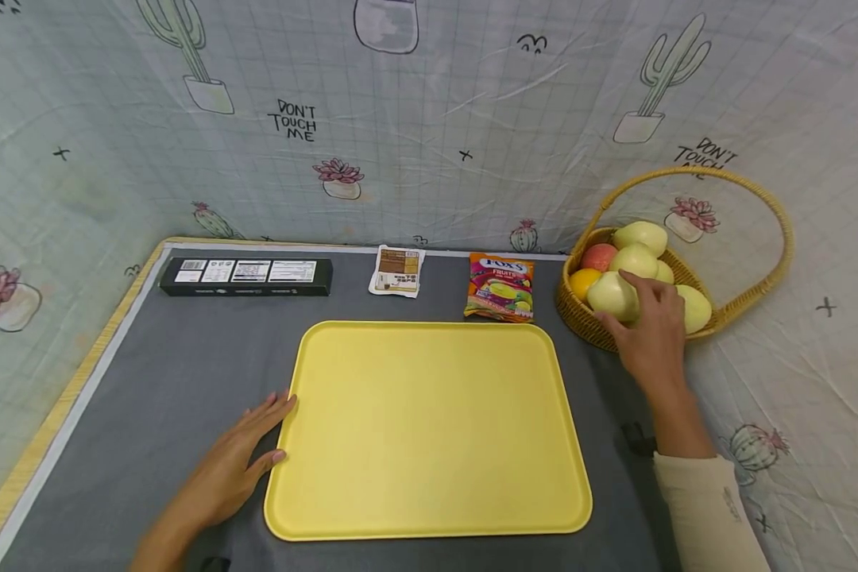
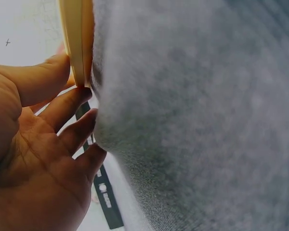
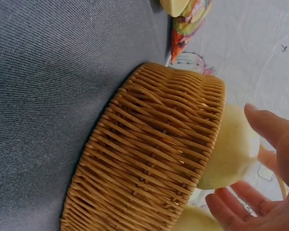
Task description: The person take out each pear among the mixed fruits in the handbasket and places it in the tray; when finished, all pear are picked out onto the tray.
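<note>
My right hand (image 1: 654, 338) reaches over the near side of a wicker basket (image 3: 144, 144). Its thumb and fingers curl round a pale green, smooth, round fruit (image 1: 610, 295) that sits above the rim; the same fruit (image 3: 231, 149) bulges past the weave in the right wrist view. More pale green fruits (image 1: 640, 236), a red fruit (image 1: 599, 257) and an orange one (image 1: 584, 282) lie in the basket. My left hand (image 1: 232, 465) rests at the left edge of a yellow tray (image 1: 429, 429), thumb and fingertips touching its rim, fingers fairly straight.
Along the back of the grey table lie a long black box (image 1: 246, 276), a small white-and-brown packet (image 1: 397, 271) and a Fox's Fruits candy bag (image 1: 500, 287). The basket's tall handle (image 1: 782, 230) arches toward the right. A patterned cloth (image 1: 436, 119) hangs behind the table.
</note>
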`<state>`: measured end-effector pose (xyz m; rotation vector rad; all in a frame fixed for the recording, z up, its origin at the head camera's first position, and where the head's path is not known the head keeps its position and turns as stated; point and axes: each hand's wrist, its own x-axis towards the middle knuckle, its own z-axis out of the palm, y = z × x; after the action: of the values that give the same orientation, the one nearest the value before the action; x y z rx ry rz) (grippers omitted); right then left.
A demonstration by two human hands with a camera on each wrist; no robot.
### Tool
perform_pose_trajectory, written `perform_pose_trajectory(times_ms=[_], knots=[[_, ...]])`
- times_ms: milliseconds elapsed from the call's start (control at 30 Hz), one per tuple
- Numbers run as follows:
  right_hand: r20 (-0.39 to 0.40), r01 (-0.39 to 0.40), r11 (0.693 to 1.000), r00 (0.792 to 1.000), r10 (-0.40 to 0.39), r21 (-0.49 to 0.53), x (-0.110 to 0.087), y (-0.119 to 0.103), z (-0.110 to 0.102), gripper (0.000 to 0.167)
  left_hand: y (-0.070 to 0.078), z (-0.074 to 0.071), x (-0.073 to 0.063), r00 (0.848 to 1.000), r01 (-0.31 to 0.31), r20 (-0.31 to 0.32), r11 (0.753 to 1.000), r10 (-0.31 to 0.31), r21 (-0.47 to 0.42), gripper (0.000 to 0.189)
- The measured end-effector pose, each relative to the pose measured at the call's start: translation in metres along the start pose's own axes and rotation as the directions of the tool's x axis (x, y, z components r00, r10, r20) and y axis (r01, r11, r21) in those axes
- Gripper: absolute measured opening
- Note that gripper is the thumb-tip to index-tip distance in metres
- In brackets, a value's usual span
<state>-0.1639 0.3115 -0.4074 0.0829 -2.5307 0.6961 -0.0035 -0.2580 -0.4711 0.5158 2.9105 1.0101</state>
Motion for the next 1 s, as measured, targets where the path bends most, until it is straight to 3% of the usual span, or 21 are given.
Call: perform_pose_trajectory(times_ms=[233, 433, 733, 1000], knots=[[0.037, -0.029, 1.0, 0.999, 0.029, 0.01, 0.005, 0.007, 0.003, 0.072, 0.002, -0.002, 0.002, 0.999, 0.048, 0.018, 0.999, -0.048, 0.015, 0.08], [0.023, -0.02, 0.999, 1.0, 0.02, 0.036, 0.005, 0.008, 0.004, 0.07, 0.005, -0.005, 0.003, 0.994, 0.093, 0.05, 0.996, -0.093, 0.002, 0.081], [-0.017, 0.043, 0.995, 0.999, -0.042, 0.085, -0.003, -0.013, 0.0, 0.071, 0.003, -0.003, 0.0, 0.999, 0.052, 0.01, 0.999, -0.052, 0.005, 0.08], [0.08, 0.091, 0.986, 0.991, -0.103, 0.14, -0.019, -0.034, 0.004, 0.069, 0.003, -0.002, 0.001, 0.998, 0.059, 0.018, 0.998, -0.059, 0.005, 0.081]])
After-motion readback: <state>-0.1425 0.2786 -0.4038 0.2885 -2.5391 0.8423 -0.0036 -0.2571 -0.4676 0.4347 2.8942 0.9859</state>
